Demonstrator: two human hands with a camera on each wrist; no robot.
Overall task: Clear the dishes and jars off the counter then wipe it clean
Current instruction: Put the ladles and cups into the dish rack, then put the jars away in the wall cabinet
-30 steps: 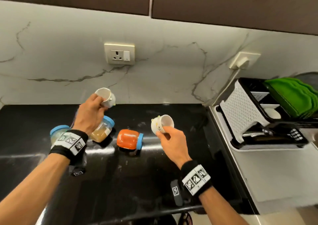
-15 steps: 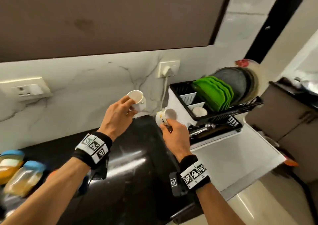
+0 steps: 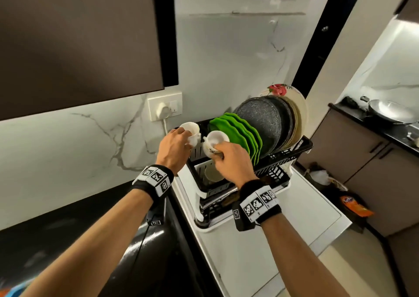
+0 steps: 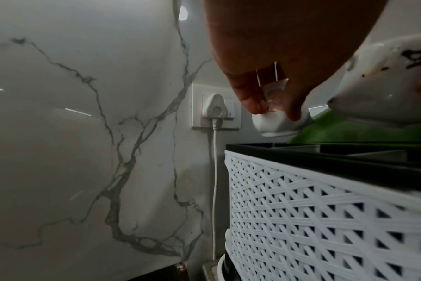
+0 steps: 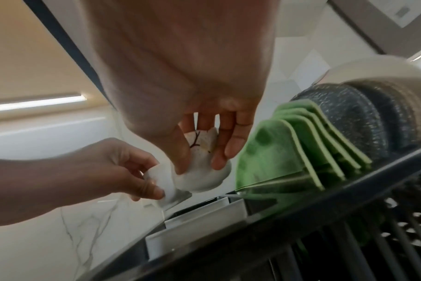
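Note:
My left hand [image 3: 174, 148] grips a small white cup [image 3: 191, 130] above the left end of the black dish rack [image 3: 285, 158]. In the left wrist view its fingers [image 4: 250, 98] pinch that cup [image 4: 280, 123] just over the rack's white lattice wall [image 4: 324, 209]. My right hand [image 3: 229, 160] holds a second white cup [image 3: 214, 143] with a dark branch print, right beside the first. The right wrist view shows its thumb and fingers [image 5: 231, 144] round this cup [image 5: 202, 176], next to the left hand [image 5: 123, 169] and its cup [image 5: 162, 180].
Green plates [image 3: 240, 135], dark speckled plates [image 3: 263, 119] and a floral plate [image 3: 292, 97] stand upright in the rack. A white bowl [image 3: 213, 174] lies in its near compartment. A plug and cord [image 3: 164, 113] hang on the marble wall. The black counter [image 3: 79, 224] lies lower left.
Both hands carried their cups to the right, away from the counter with the jars, and now hold them over the dish rack. The view turned right with them.

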